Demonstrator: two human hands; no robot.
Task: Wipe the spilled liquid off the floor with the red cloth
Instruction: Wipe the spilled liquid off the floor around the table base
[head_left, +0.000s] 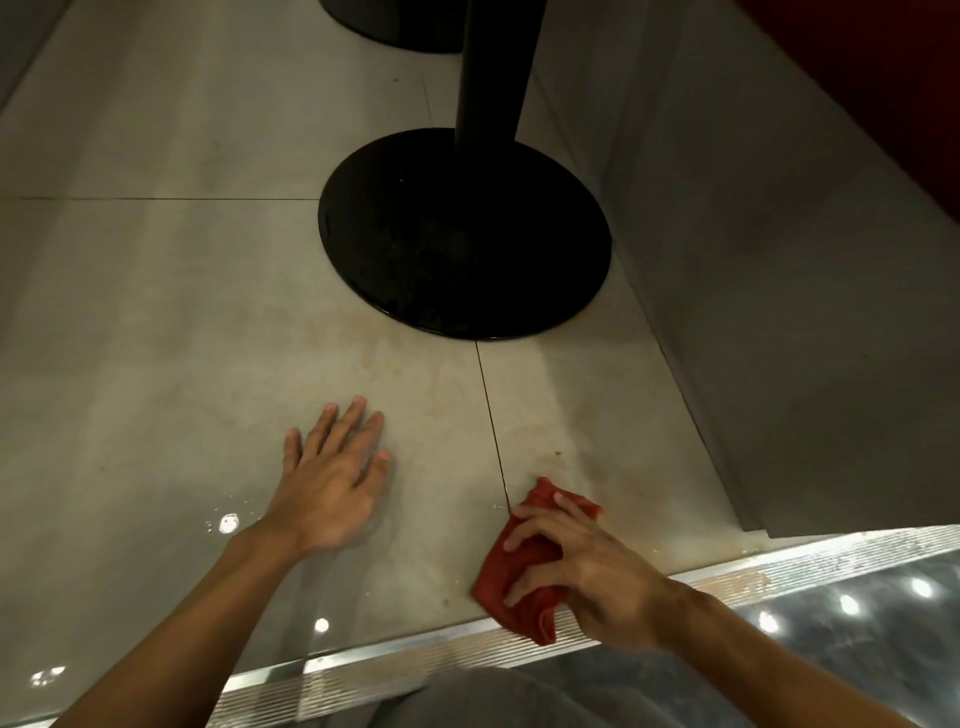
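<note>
My right hand (582, 571) grips the crumpled red cloth (511, 577) against the beige floor tiles (208, 364), just above the metal step edge. Its fingers curl over the top of the cloth. My left hand (332, 478) lies flat on the tile to the left, fingers spread, holding nothing. A faint brownish stain with small dark specks (558, 453) marks the tile just beyond the cloth. Wet shine and droplets (228, 522) sit beside my left wrist.
A black round table base (462, 234) with its black post (491, 67) stands on the tiles ahead. A grey wall panel (779, 312) rises at the right. A ribbed metal strip (519, 649) edges the step, with glossy dark floor (857, 623) below it.
</note>
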